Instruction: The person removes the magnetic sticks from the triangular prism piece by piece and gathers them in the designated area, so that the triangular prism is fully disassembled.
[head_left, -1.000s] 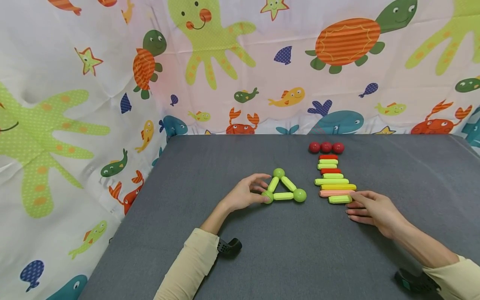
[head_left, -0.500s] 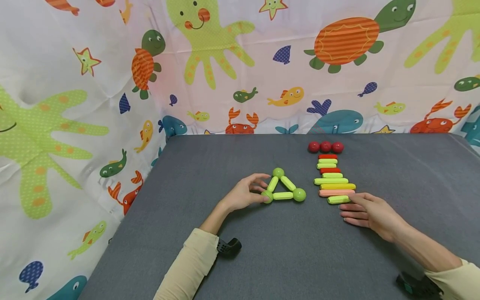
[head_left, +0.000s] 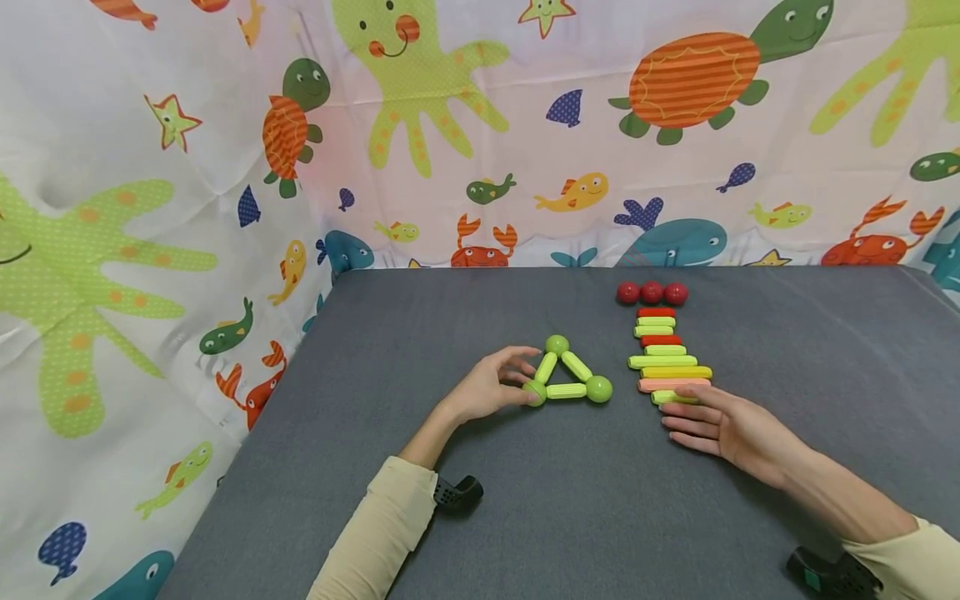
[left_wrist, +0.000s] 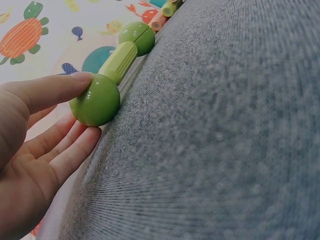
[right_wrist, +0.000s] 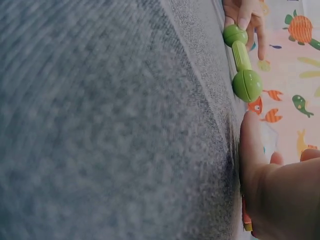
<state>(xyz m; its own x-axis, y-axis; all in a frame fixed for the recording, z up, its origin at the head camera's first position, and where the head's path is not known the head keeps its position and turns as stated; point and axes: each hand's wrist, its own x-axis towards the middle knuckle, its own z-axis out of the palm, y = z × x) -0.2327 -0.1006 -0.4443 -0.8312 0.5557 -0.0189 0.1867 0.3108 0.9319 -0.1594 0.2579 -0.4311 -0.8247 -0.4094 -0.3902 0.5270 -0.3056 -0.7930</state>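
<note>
In the head view a triangle of light-green rods and green balls (head_left: pixel 598 389) lies on the grey table. My left hand (head_left: pixel 495 383) holds its near-left ball, with the thumb on one side and fingertips on the other; the left wrist view shows this ball (left_wrist: pixel 97 102) close up. My right hand (head_left: pixel 742 429) is at the near end of a column of rods, fingers extended. They touch and partly cover the nearest light-green rod (head_left: pixel 662 397). Just beyond that rod lies a salmon rod (head_left: pixel 667 384). The right wrist view shows the right hand (right_wrist: pixel 280 185) low over the cloth.
Beyond the salmon rod lie a yellow rod (head_left: pixel 675 372) and several light-green and red rods. Three red balls (head_left: pixel 652 292) stand in a row at the column's far end. A curtain printed with sea animals (head_left: pixel 450 208) hangs along the table's back and left sides.
My right hand has moved left over the nearest light-green rod, covering more of it. That rod has shifted slightly left. My left hand and the triangle stay put.
</note>
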